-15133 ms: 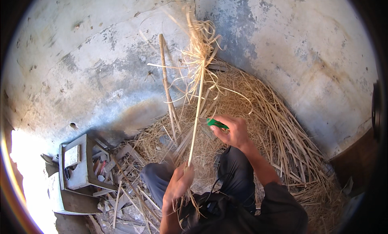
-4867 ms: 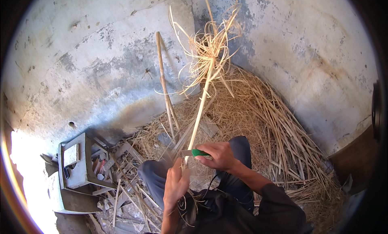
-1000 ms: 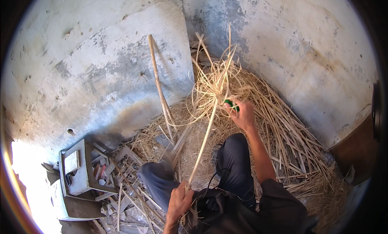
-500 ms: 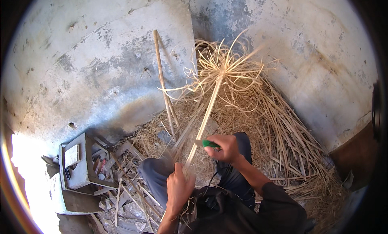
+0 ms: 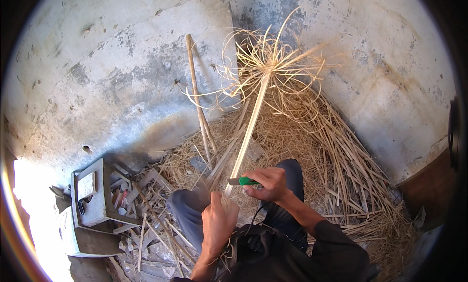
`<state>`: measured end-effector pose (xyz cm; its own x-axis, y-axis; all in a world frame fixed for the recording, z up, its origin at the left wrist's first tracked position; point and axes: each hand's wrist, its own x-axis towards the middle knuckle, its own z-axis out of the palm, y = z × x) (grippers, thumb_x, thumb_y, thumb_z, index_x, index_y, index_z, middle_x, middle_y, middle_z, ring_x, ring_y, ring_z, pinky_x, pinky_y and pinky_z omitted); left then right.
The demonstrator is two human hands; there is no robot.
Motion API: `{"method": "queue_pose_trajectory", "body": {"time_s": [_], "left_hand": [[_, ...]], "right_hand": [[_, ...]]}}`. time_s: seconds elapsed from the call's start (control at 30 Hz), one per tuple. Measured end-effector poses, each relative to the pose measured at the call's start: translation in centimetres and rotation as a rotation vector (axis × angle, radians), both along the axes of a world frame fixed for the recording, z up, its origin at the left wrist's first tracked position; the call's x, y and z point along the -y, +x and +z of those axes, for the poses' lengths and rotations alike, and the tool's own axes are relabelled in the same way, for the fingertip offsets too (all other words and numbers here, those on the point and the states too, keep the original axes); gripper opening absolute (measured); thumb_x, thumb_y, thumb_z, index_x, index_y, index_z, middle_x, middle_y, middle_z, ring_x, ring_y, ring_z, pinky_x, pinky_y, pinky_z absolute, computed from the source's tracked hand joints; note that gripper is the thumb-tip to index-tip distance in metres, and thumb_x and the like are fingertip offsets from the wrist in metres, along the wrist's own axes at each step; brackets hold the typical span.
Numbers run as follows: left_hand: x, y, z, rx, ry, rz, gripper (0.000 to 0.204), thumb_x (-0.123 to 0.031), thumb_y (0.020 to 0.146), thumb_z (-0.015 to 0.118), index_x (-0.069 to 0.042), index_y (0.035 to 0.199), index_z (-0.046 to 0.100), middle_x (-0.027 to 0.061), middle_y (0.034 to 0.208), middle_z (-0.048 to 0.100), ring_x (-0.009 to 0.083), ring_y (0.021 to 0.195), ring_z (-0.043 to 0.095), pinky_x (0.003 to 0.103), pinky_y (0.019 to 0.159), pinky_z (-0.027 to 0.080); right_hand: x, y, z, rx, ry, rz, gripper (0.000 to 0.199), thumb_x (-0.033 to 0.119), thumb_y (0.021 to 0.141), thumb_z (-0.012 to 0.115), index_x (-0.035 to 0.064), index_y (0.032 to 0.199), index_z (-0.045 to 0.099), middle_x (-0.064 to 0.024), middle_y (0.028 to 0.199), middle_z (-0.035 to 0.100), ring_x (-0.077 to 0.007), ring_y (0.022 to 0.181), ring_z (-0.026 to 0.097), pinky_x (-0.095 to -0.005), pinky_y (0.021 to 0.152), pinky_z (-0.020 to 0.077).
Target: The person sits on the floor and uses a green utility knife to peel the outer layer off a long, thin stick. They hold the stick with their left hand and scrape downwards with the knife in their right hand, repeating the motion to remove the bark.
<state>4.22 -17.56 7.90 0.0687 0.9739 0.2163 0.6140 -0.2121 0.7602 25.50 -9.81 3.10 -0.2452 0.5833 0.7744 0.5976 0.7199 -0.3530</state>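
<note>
My left hand point(image 5: 218, 222) is closed round the near end of a long pale split strip point(image 5: 251, 121), which looks like bamboo. The strip slants away from me, up and a little to the right, and its far end bursts into a tuft of thin curled shavings point(image 5: 269, 67). In my right hand point(image 5: 271, 183) is a green-handled knife point(image 5: 242, 181). Its flat dark blade lies across the strip, just beyond my left hand. The fingers of my right hand wrap the handle, hiding much of it.
Shavings point(image 5: 287, 140) heap in the corner between two stained walls. Long split strips point(image 5: 348, 155) lie at the right. Two poles point(image 5: 194, 82) lean on the left wall. A worn wooden box point(image 5: 105, 189) stands at the left, with wood scraps point(image 5: 146, 233) beside it.
My right hand and the knife have moved slightly left and nearer along the strip. The blade now shows more clearly, and the curled shavings at the far end have shifted and spread upward.
</note>
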Motion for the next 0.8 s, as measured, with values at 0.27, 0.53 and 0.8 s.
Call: {"method": "queue_pose_trajectory", "body": {"time_s": [0.27,0.53,0.8], "left_hand": [[0.3,-0.6,0.4,0.028,-0.039,-0.036,0.032,-0.011,0.096,0.073,0.003,0.117,0.054,0.0285,0.079,0.071,0.052,0.076,0.072,0.055,0.065,0.056],[0.7,-1.2,1.2,0.042,-0.103,-0.051,0.028,-0.009,0.094,0.072,0.002,0.111,0.053,0.0285,0.08,0.07,0.0532,0.079,0.071,0.055,0.066,0.055],[0.8,-1.6,1.0,0.076,-0.14,-0.062,0.026,-0.008,0.095,0.071,0.002,0.11,0.052,0.0289,0.082,0.07,0.0539,0.082,0.071,0.055,0.067,0.055]], "right_hand": [[-0.2,0.5,1.2,0.0,0.037,0.001,0.032,0.04,0.095,0.08,0.0086,0.1,0.081,-0.0032,0.073,0.074,-0.021,0.056,0.069,-0.0334,0.053,0.0533],[-0.7,1.1,2.1,0.023,0.091,0.007,0.03,0.039,0.095,0.079,0.009,0.1,0.08,-0.0022,0.071,0.072,-0.0197,0.054,0.067,-0.0333,0.052,0.0519],[-0.9,1.1,2.2,0.044,0.119,-0.007,0.031,0.041,0.096,0.078,0.0105,0.098,0.081,0.0002,0.067,0.067,-0.0178,0.051,0.062,-0.0325,0.05,0.0489]]}}
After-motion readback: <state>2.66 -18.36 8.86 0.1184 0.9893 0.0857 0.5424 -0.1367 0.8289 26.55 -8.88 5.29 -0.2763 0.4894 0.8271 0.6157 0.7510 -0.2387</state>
